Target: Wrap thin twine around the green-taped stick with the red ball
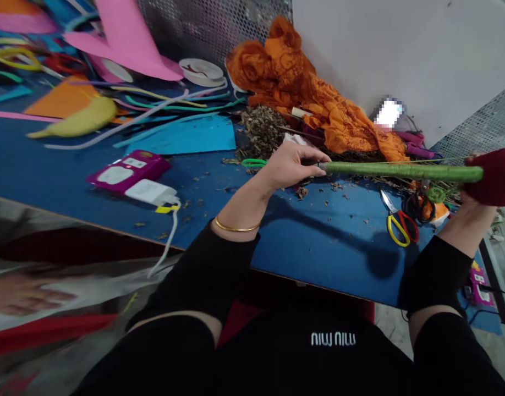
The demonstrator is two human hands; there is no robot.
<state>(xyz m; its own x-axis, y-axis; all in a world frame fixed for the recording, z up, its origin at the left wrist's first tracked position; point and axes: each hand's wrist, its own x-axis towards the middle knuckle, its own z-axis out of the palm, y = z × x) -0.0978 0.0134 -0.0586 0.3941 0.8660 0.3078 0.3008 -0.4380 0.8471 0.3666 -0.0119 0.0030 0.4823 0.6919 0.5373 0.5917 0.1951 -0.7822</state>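
My left hand (291,163) pinches the thin bare end of a stick (401,170) wrapped in green thread, held level above the blue table. A dark red rounded piece (494,177) is at the stick's right end. Behind it, my right hand (474,199) is mostly hidden. A fine strand of green thread (436,160) runs taut beside the stick to the fingers of my right hand. Scissors (396,220) with yellow and red handles lie below the stick, their blades apart.
Dry plant bits (261,129) and an orange cloth (318,104) lie behind my hands. To the left are a purple power strip (129,168) with a white charger (149,191), a blue sheet (190,133) and a yellow banana-shaped piece (81,118). Another person's hand (27,291) is at lower left.
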